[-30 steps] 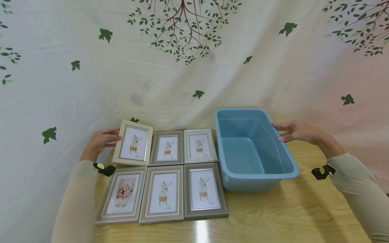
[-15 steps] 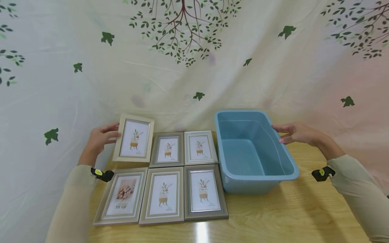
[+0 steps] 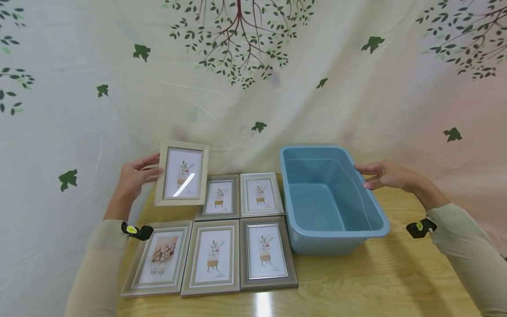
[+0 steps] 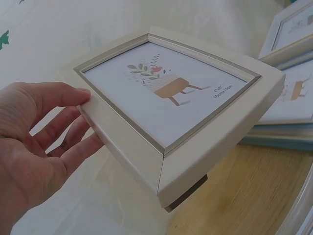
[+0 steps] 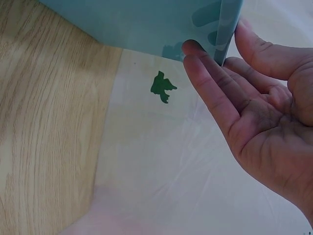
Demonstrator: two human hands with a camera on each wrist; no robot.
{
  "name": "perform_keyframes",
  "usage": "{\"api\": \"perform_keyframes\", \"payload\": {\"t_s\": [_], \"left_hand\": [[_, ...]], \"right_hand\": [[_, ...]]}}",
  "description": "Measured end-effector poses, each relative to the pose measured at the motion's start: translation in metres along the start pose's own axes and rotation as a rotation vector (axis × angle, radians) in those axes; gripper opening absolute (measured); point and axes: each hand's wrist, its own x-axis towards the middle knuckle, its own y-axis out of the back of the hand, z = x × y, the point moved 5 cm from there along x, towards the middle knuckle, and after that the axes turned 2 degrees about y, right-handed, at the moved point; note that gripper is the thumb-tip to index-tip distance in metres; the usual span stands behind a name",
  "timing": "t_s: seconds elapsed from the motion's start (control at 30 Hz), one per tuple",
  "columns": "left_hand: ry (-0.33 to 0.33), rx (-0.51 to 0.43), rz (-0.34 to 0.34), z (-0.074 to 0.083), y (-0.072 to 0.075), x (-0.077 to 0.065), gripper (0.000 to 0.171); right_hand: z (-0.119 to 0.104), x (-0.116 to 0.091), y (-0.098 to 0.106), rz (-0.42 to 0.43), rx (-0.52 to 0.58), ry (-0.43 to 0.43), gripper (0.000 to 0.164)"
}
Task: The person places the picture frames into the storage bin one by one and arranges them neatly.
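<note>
My left hand (image 3: pixel 132 178) pinches a cream picture frame (image 3: pixel 160 193) by its left edge, thumb on the front and fingers behind. Raised off the table, this frame shows a plant-pot print under its glass and overlaps the corner of a frame lying beside it. In the left wrist view, a dark strip juts out below the lower corner of the cream frame (image 4: pixel 205 156). On the other side, my right hand (image 3: pixel 390 175) grips the right rim of a blue plastic tub (image 3: pixel 336 232). The right wrist view shows the thumb at the rim and fingers against the outer wall.
Several other picture frames lie face up in two rows left of the tub, among them a silver one (image 3: pixel 243 193), a brown one (image 3: pixel 269 283) and one with a pink photo (image 3: pixel 162 253). A patterned cloth (image 3: pixel 222 105) hangs behind the wooden table (image 3: pixel 348 281).
The cream picture frame has risen and moved right in my left hand, its top tipping up toward the cloth. My right hand stays on the tub, which has not moved.
</note>
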Motion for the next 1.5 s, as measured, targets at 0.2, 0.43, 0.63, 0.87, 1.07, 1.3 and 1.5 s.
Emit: {"api": "perform_keyframes", "payload": {"t_s": [0.2, 0.43, 0.63, 0.87, 1.07, 1.3, 1.5], "left_hand": [[-0.036, -0.104, -0.017, 0.011, -0.018, 0.000, 0.059], [-0.046, -0.060, -0.013, 0.025, -0.038, 0.002, 0.058], [-0.079, -0.096, -0.096, 0.039, -0.061, 0.006, 0.055], [-0.090, -0.060, -0.172, 0.049, -0.088, 0.010, 0.054], [-0.108, -0.044, -0.204, 0.058, -0.111, 0.014, 0.054], [-0.152, -0.121, -0.245, 0.075, -0.141, 0.020, 0.051], [-0.182, -0.171, -0.254, 0.093, -0.166, 0.022, 0.050]], "right_hand": [[0.001, 0.000, -0.001, -0.005, 0.009, 0.000, 0.079], [0.002, 0.002, 0.000, -0.010, 0.003, 0.006, 0.077], [0.001, 0.003, 0.001, -0.012, -0.009, 0.002, 0.077], [0.003, 0.004, 0.000, -0.010, -0.009, -0.010, 0.078], [0.002, 0.003, 0.000, -0.010, -0.014, -0.003, 0.078], [0.001, 0.001, 0.001, -0.003, -0.006, -0.008, 0.079], [0.000, 0.001, 0.001, -0.005, -0.010, 0.000, 0.079]]}}
